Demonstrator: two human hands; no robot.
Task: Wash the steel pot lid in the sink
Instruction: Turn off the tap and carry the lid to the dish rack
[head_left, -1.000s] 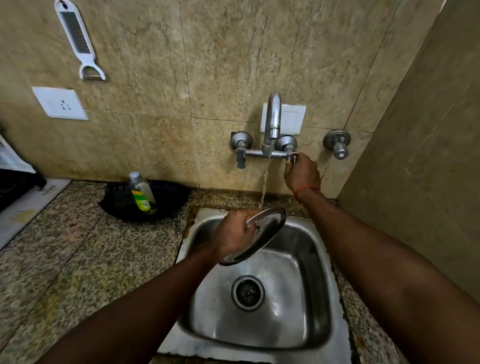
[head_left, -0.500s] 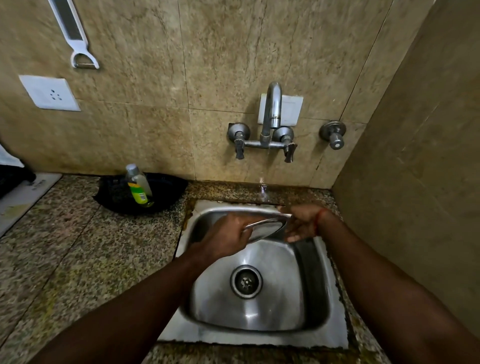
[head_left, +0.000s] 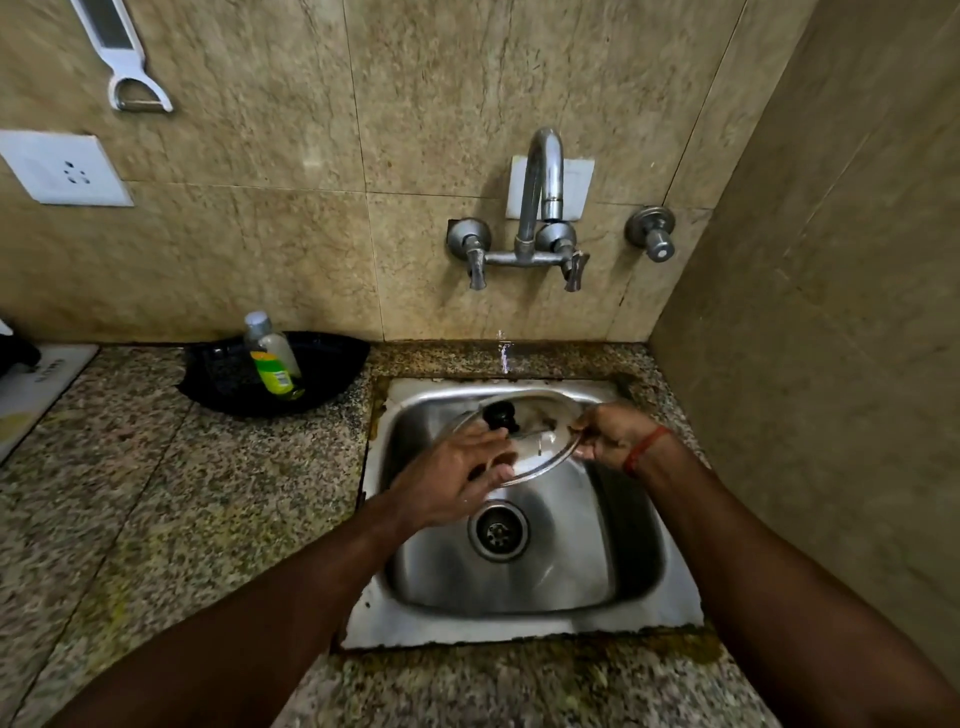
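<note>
Turned knob-up since the last frame: steel pot lid (head_left: 545, 441) over the sink (head_left: 519, 631) basin. Left hand (head_left: 452, 483) fingers lie nearly straight across its top; right hand (head_left: 610, 436) curled, apparently pinching its right rim.

Lid (head_left: 550, 444) polished steel, mirror-shiny, wet; knob (head_left: 500, 414) black matt plastic. Sink (head_left: 519, 631) brushed steel, dull sheen. Counter (head_left: 156, 493) speckled polished granite. Wall tiles (head_left: 291, 249) glossy beige stone. Tap (head_left: 543, 171) chrome. Bottle (head_left: 272, 358) clear plastic.

No legible text anywhere; print on the bottle (head_left: 272, 358) label and white mat (head_left: 32, 391) too blurred.
</note>
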